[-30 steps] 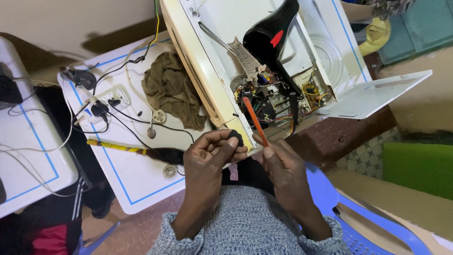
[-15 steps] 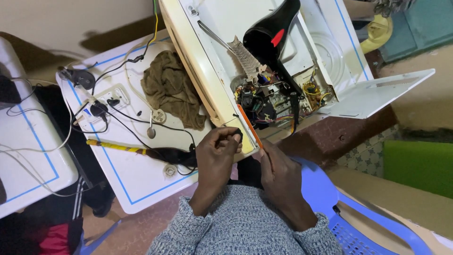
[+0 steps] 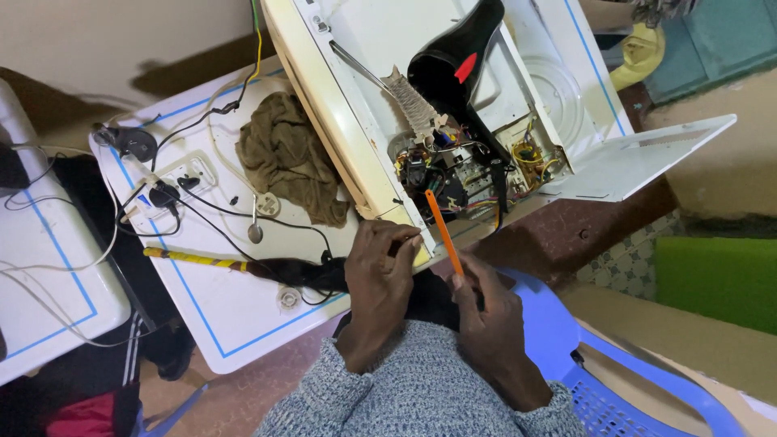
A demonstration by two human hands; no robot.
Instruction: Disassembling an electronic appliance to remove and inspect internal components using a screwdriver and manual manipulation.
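While the left hand pinches the appliance's edge, the right hand grips an orange tool.

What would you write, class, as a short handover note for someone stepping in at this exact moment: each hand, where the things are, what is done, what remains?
Left hand: pinched against the lower edge of the opened white appliance.
Right hand: holds an orange tool, tip toward the exposed wiring.
A black nozzle-shaped part lies on the casing; a brown cloth rests on the white panel.
Done: casing open.
Left: wiring exposed, casing not closed.
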